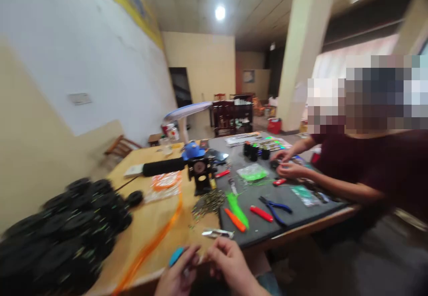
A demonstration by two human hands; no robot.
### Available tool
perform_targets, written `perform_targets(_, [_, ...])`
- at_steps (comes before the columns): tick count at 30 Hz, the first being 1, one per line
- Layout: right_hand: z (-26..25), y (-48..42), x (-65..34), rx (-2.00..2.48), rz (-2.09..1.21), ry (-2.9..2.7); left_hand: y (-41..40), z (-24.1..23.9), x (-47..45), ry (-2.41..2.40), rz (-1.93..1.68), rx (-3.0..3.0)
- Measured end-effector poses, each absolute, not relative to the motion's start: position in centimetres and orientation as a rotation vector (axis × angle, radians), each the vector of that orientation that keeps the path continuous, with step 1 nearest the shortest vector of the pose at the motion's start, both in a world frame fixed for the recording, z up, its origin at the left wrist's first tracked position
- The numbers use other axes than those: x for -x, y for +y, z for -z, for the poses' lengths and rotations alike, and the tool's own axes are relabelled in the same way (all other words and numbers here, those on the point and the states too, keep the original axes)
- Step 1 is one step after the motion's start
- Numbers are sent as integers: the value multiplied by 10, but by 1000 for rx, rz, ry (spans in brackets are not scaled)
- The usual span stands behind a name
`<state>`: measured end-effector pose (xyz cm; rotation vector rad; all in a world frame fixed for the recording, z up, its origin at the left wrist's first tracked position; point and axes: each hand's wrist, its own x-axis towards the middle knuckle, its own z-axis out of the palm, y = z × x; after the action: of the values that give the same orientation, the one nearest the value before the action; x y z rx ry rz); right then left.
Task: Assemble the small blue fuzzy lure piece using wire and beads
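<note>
At the table's near edge, my left hand (180,271) is closed around a small blue object (176,256), whose rounded end sticks out above the fingers; its kind is not clear. Close beside it, my right hand (230,262) has its fingertips pinched together, facing the left hand. Whatever lies between those fingertips is too small and blurred to name. Just beyond the hands are metal snips (217,233). A bundle of orange strands (157,238) runs down the table to the left, and a heap of small metal pieces (209,204) lies farther back.
Black spools (63,224) are piled at left. A black winding device (199,169) and a lamp (187,111) stand mid-table. Blue-handled pliers (277,207), a red-handled tool (261,213) and green strands (237,209) lie on the grey mat. A co-worker's hands (287,164) work at right.
</note>
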<state>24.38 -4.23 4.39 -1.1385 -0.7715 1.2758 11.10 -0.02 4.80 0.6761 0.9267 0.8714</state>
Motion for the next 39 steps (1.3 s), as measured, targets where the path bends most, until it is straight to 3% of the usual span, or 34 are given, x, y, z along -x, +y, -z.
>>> perform_targets(8, [-30,-36,-243,1134,-1360,-1005,7,-39,-132,817,-917,-419])
perform_targets(39, [-8,-28,-225,1044,-1248,-940,10,-20,-131,735,-846,-314])
